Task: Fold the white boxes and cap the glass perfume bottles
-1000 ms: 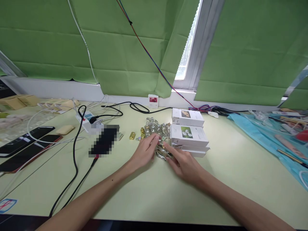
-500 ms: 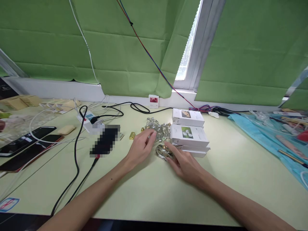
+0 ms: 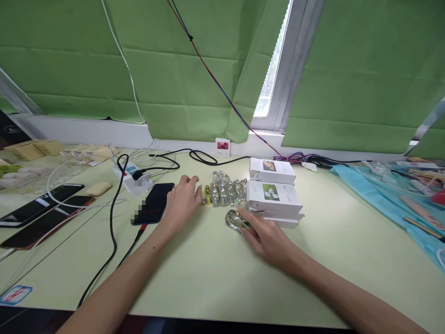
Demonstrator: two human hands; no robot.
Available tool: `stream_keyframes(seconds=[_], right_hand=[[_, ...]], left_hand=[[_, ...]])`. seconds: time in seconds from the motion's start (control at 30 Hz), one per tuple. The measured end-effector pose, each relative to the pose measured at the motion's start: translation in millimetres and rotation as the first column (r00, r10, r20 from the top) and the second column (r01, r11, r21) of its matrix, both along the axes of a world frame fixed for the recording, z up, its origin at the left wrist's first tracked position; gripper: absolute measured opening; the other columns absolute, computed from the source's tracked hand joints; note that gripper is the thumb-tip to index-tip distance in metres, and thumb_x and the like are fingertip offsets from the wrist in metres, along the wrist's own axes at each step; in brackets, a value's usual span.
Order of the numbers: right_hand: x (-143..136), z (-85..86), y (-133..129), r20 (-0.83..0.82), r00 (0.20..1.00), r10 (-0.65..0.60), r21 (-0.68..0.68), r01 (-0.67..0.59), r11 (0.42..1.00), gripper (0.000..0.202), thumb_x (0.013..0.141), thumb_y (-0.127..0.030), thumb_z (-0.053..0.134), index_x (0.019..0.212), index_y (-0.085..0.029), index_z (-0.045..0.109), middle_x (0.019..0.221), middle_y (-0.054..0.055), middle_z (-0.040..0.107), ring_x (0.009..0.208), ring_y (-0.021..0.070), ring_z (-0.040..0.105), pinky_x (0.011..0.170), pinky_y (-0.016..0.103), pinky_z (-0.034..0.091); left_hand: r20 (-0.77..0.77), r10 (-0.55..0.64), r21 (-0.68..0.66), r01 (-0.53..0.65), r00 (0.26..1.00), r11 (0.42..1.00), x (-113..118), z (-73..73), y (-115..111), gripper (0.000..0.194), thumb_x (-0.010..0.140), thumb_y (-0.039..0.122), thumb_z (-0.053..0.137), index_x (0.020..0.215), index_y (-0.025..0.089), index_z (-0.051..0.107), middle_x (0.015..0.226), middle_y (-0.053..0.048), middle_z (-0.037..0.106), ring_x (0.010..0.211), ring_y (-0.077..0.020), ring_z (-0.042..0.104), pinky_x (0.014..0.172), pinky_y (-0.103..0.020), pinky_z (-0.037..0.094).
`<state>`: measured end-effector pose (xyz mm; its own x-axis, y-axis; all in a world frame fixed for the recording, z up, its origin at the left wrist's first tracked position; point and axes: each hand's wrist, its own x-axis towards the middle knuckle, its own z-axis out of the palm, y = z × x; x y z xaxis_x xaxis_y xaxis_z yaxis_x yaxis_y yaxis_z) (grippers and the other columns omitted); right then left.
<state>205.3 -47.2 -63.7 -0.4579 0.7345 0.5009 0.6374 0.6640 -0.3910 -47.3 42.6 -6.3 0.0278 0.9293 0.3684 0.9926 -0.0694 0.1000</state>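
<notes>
Hands work among small glass bottles on a pale green table [image 3: 215, 273].

Right hand [image 3: 269, 239] rests fingertips on a glass bottle [image 3: 235, 220] lying on its side, long axis running left-right; cap end unclear. Left hand [image 3: 181, 202], fingers loosely curled, covers small gold caps [image 3: 207, 195] beside upright bottles [image 3: 227, 191]. Print on white boxes [image 3: 274, 197] is too small to read.

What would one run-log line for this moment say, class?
left hand: flat on table beside gold caps | right hand: touching glass bottle | white boxes: stacked
</notes>
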Motion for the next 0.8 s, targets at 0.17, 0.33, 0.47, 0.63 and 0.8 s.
stream_keyframes(seconds=[0.17,0.33,0.47,0.63,0.8], right_hand=[[-1.0,0.0,0.4,-0.027,1.000,0.017,0.009,-0.017,1.000,0.051,0.105,-0.024,0.047,0.155,-0.021,0.037,0.104,0.013,0.074,0.083,0.0264,0.072,0.070,0.038,0.059],[-0.7,0.8,0.2,-0.034,0.999,0.018,-0.012,-0.019,1.000,0.049,0.104,-0.023,0.048,0.153,-0.019,0.041,0.096,0.011,0.073,0.073,0.0238,0.069,0.067,0.037,0.057],[-0.5,-0.5,-0.1,-0.055,0.998,0.021,-0.034,-0.023,0.999,0.049,0.104,-0.023,0.049,0.152,-0.019,0.043,0.091,0.010,0.071,0.067,0.0209,0.064,0.067,0.036,0.056],[-0.4,-2.4,1.6,-0.078,0.996,0.033,-0.052,-0.037,0.998,0.049,0.103,-0.023,0.051,0.152,-0.020,0.043,0.091,0.009,0.070,0.067,0.0197,0.062,0.069,0.035,0.055],[0.8,-4.1,3.3,-0.077,0.996,0.033,-0.063,-0.038,0.997,0.050,0.103,-0.023,0.052,0.152,-0.021,0.043,0.091,0.008,0.070,0.066,0.0192,0.062,0.068,0.034,0.053]], left_hand=[[-0.160,0.102,-0.149,-0.126,0.982,0.981,-9.2,2.8,6.6,0.043,0.101,0.030,0.041,0.136,0.013,0.059,0.126,-0.022,0.061,0.118,-0.0404,0.058,0.087,-0.042,0.049],[-0.196,0.137,-0.220,-0.180,0.971,0.959,-16.4,7.2,10.1,0.046,0.101,0.031,0.040,0.139,0.012,0.057,0.125,-0.023,0.063,0.118,-0.0417,0.059,0.090,-0.044,0.048],[-0.185,0.140,-0.268,-0.187,0.973,0.945,-21.4,7.7,12.5,0.046,0.100,0.031,0.039,0.137,0.012,0.057,0.122,-0.023,0.066,0.115,-0.0409,0.062,0.087,-0.044,0.049],[-0.151,0.135,-0.315,-0.177,0.979,0.933,-26.9,4.7,17.2,0.046,0.099,0.030,0.041,0.139,0.012,0.055,0.129,-0.023,0.064,0.122,-0.0407,0.059,0.089,-0.043,0.049],[-0.121,0.114,-0.359,-0.151,0.986,0.921,-29.6,0.8,20.8,0.043,0.097,0.027,0.044,0.137,0.016,0.057,0.129,-0.020,0.065,0.123,-0.0377,0.060,0.088,-0.041,0.050]])
